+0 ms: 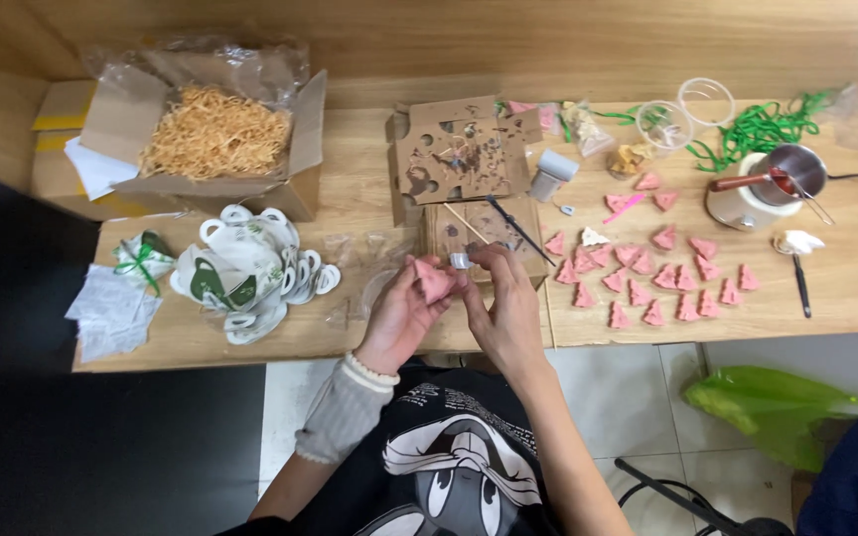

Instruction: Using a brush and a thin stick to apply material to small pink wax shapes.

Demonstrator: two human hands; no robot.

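While left hand (401,316) cups pink wedge (433,280), right hand (504,308) pinches silvery cap (460,261).

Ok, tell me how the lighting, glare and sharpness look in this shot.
Head view: even, soft light with faint shadows; glare on the clear plastic wrap over the straw box and on the metal pot; wide-angle bend curves the table edge; the left hand and right hand are slightly soft, the pink piece readable.
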